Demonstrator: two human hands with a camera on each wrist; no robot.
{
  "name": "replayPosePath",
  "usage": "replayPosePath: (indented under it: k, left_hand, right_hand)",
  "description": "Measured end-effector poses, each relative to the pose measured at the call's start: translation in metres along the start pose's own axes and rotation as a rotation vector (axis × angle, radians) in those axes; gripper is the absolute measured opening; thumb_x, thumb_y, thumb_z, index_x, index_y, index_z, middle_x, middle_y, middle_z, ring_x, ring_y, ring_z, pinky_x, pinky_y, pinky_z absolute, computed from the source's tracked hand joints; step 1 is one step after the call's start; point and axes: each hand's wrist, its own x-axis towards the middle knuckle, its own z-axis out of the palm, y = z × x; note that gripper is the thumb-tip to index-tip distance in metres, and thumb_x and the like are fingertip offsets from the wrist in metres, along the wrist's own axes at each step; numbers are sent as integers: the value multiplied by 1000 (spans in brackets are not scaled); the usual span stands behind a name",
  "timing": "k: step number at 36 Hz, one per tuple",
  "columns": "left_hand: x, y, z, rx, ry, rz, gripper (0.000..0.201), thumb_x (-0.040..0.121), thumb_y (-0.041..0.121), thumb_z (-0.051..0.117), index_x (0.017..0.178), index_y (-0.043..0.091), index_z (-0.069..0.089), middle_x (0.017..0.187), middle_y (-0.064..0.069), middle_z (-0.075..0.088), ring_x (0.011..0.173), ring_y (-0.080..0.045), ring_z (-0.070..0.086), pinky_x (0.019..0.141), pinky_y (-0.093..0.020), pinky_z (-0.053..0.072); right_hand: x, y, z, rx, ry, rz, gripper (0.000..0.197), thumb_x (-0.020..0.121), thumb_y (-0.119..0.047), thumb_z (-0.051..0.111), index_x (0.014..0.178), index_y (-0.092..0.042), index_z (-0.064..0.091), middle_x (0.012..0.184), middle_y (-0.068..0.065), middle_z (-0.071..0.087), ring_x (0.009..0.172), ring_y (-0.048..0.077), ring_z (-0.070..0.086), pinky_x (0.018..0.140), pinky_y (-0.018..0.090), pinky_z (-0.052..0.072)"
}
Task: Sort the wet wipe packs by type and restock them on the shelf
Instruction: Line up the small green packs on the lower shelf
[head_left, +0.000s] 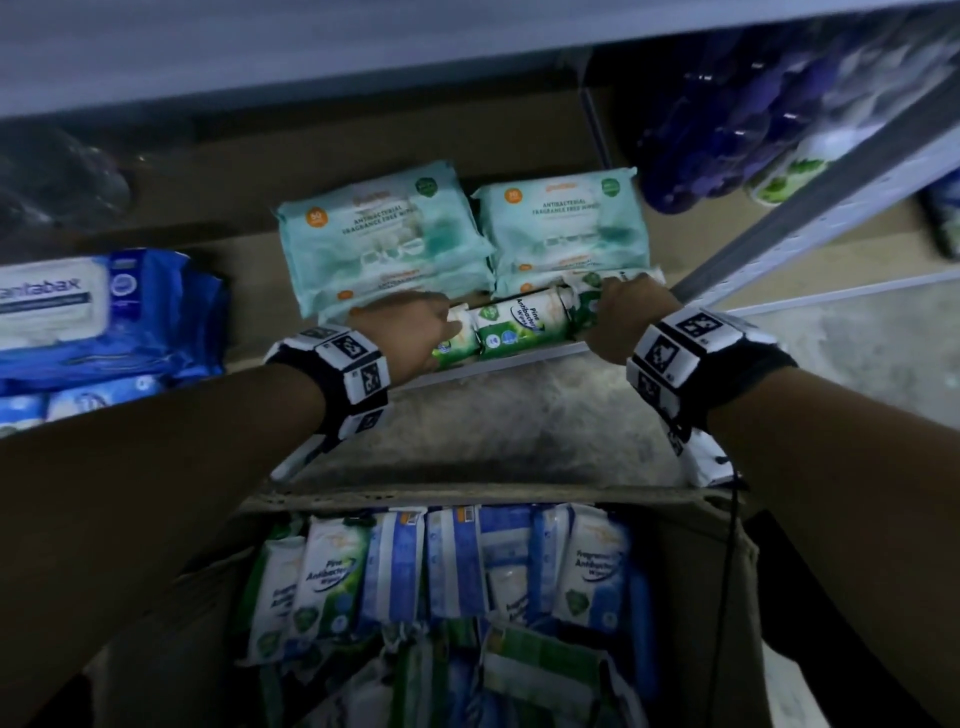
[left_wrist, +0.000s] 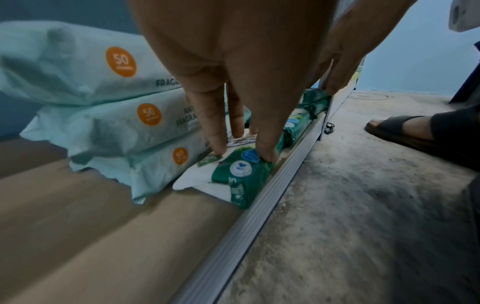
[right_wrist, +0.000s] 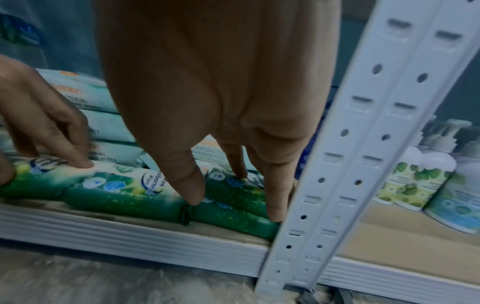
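Note:
A row of green and white pine wipe packs (head_left: 519, 325) lies along the front edge of the bottom shelf. My left hand (head_left: 447, 327) presses its fingertips (left_wrist: 218, 148) on the left pack (left_wrist: 241, 174). My right hand (head_left: 608, 301) touches the right pack (right_wrist: 233, 207) with nearly straight fingers (right_wrist: 275, 211), beside the white upright post (right_wrist: 363, 144). The middle pack (right_wrist: 116, 191) lies between the two hands. Behind the row stand two stacks of mint fragrance-free packs (head_left: 384, 228), (head_left: 561, 218).
A cardboard box (head_left: 467, 499) with several blue and green packs stands on the floor below me. Blue packs (head_left: 104, 312) are on the shelf at left. Bottles (right_wrist: 415, 174) fill the bay right of the post. A sandalled foot (left_wrist: 405, 127) is on the floor.

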Motion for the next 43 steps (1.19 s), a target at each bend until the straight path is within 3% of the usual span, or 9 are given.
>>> replayPosePath:
  k: [6, 12, 16, 21, 25, 30, 34, 38, 43]
  left_hand:
    - [2, -2, 3, -78, 26, -12, 46, 95, 31, 61, 136, 12, 51, 128, -12, 53, 114, -30, 53, 94, -38, 46]
    - [-10, -4, -10, -82, -1, -45, 40, 94, 33, 59, 128, 12, 57, 118, -11, 60, 105, -30, 59, 86, -41, 53]
    - [-28, -4, -28, -75, 37, -78, 32, 94, 27, 57, 123, 13, 61, 113, -10, 63, 99, -31, 61, 83, -40, 54]
    - [-60, -2, -49, -124, 91, -125, 37, 93, 33, 58, 126, 18, 59, 116, -7, 61, 101, -31, 59, 74, -32, 46]
    - [-95, 7, -61, -119, 116, -170, 40, 94, 41, 55, 129, 23, 59, 122, -4, 61, 108, -29, 59, 83, -38, 53]
    - [-143, 26, -68, -135, 161, -198, 46, 97, 53, 48, 131, 24, 59, 127, -5, 60, 111, -28, 59, 84, -36, 50]
    - [-179, 46, -68, -139, 187, -222, 44, 97, 55, 46, 123, 24, 63, 118, -5, 64, 105, -26, 60, 75, -33, 50]
    - [-210, 71, -66, -173, 183, -246, 41, 100, 49, 46, 127, 23, 62, 122, -5, 64, 106, -24, 60, 67, -26, 34]
    - [-238, 100, -44, -336, 175, -317, 26, 94, 43, 53, 106, 24, 66, 103, -1, 66, 91, -23, 61, 65, -29, 39]
  right_hand:
    - [-4, 5, 0, 131, -23, 51, 50, 95, -29, 52, 135, -4, 36, 130, 24, 43, 115, 39, 49, 89, 43, 45]
    - [-18, 3, -19, 205, 63, -46, 51, 87, -28, 65, 130, -7, 51, 126, 18, 59, 110, 34, 60, 79, 29, 46]
    - [-40, -1, -35, 203, 134, -102, 56, 89, -33, 63, 137, -9, 48, 127, 17, 60, 114, 33, 58, 82, 32, 47]
    - [-77, -8, -50, 159, 184, -130, 46, 93, -34, 58, 131, -9, 53, 125, 13, 61, 112, 32, 57, 75, 28, 38]
    - [-112, -15, -55, 144, 180, -189, 43, 95, -30, 55, 135, -13, 53, 130, 10, 60, 116, 28, 55, 71, 20, 28]
    - [-156, -25, -61, 184, 115, -216, 41, 91, -28, 55, 132, -21, 55, 131, 10, 56, 115, 29, 56, 83, 30, 48]
    - [-191, -33, -57, 247, 99, -263, 38, 93, -31, 56, 130, -21, 56, 122, 7, 63, 110, 26, 59, 87, 34, 51]
    - [-222, -42, -45, 327, 93, -311, 31, 93, -29, 57, 122, -18, 61, 113, 6, 66, 101, 24, 62, 86, 33, 53]
    - [-252, -51, -15, 347, 79, -335, 22, 95, -26, 52, 114, -21, 62, 114, 4, 68, 101, 22, 62, 86, 28, 50]
